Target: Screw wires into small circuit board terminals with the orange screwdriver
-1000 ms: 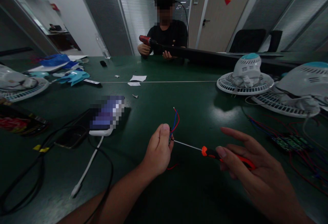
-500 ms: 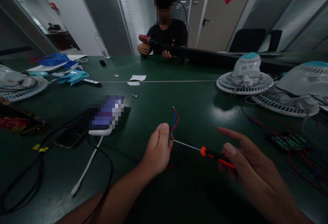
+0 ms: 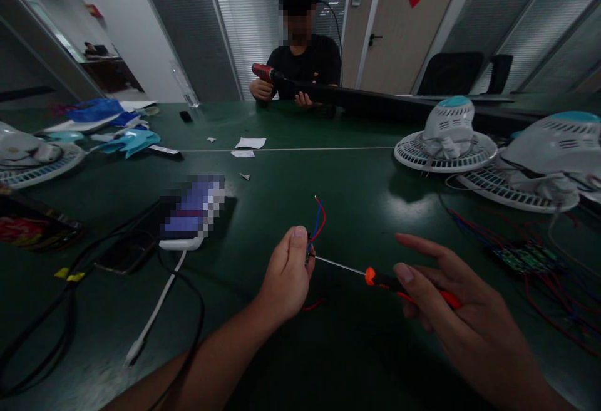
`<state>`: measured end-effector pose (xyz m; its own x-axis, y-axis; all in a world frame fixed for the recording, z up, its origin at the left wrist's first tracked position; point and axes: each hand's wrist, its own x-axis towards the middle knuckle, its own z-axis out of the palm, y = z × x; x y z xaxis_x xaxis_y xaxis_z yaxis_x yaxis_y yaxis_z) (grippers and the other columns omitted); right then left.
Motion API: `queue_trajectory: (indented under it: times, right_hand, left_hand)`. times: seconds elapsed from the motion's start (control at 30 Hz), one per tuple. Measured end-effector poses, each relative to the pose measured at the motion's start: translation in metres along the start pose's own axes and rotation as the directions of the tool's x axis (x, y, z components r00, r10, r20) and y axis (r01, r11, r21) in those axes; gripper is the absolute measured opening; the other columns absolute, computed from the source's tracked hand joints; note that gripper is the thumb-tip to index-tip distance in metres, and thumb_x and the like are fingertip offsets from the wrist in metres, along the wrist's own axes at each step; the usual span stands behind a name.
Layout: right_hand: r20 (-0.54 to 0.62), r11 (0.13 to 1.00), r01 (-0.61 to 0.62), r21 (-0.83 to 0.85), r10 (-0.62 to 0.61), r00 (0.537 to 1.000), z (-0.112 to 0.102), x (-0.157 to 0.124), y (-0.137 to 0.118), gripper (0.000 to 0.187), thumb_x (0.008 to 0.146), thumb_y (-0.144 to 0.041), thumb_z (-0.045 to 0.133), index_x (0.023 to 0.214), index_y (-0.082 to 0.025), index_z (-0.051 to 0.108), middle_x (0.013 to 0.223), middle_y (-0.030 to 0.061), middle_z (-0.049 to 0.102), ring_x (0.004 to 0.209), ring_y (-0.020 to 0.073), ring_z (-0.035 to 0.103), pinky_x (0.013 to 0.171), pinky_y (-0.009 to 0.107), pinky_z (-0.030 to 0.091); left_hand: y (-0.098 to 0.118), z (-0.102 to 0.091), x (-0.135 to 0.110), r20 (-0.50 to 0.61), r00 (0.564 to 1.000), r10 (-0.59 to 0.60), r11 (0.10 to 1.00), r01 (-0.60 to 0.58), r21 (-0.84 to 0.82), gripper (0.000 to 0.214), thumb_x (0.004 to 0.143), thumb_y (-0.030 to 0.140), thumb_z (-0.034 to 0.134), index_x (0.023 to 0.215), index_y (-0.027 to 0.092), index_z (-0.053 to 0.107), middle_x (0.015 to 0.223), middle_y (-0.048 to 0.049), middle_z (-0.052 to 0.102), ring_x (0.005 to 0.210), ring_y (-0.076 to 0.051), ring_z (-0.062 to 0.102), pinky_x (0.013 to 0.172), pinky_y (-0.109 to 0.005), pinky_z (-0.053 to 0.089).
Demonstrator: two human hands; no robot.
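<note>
My left hand [image 3: 290, 270] is closed on a small circuit board [image 3: 308, 253], seen edge-on and mostly covered by the fingers. Red and blue wires [image 3: 321, 218] stick up from the board, and another red wire [image 3: 313, 305] hangs below the hand. A screwdriver [image 3: 382, 280] with an orange and black handle is in my right hand [image 3: 462, 304], its handle between the thumb and the fingers while the index finger stretches out. The thin metal shaft points left, and its tip meets the board's edge beside my left fingers.
Several green boards [image 3: 528, 257] with red wires lie at the right, below white fan-like housings [image 3: 451, 129]. A phone [image 3: 192, 207] with a white cable and black cords lies left. Across the green table [image 3: 282, 192] a person [image 3: 303, 63] holds a red drill [image 3: 263, 72].
My right thumb and fingers have shifted along the screwdriver's handle, which appears turned, showing more orange at its end. The tip stays at the board. My left hand keeps its hold.
</note>
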<state>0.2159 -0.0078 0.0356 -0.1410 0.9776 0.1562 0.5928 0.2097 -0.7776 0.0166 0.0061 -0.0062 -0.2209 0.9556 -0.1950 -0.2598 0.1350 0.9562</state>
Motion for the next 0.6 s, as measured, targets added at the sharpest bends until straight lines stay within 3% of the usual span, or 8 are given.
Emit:
queue_trajectory:
  times: [0.37, 0.6]
  right_hand:
    - [-0.031, 0.998, 0.054, -0.009, -0.054, 0.998, 0.001, 0.0009, -0.0031, 0.038, 0.09, -0.041, 0.052, 0.12, -0.018, 0.053, 0.055, -0.0031, 0.065, 0.044, 0.0138, 0.06, 0.041, 0.023, 0.048]
    - [-0.052, 1.0, 0.026, -0.002, -0.027, 0.998, 0.0008, 0.0016, -0.0026, 0.041, 0.086, -0.045, 0.057, 0.118, -0.019, 0.054, 0.065, 0.0007, 0.071, 0.051, 0.0167, 0.067, 0.04, 0.023, 0.049]
  left_hand:
    - [-0.001, -0.0013, 0.0005, 0.018, 1.0, 0.007, 0.999, -0.008, 0.036, 0.039, 0.087, 0.056, 0.046, 0.072, 0.021, 0.047, 0.054, 0.0061, 0.043, 0.043, -0.007, 0.036, 0.04, -0.019, 0.031]
    - [-0.0017, -0.0019, 0.0009, 0.016, 1.0, 0.014, 1.0, -0.014, 0.016, 0.04, 0.087, 0.057, 0.048, 0.072, 0.02, 0.048, 0.059, 0.0055, 0.045, 0.046, -0.007, 0.039, 0.041, -0.018, 0.032]
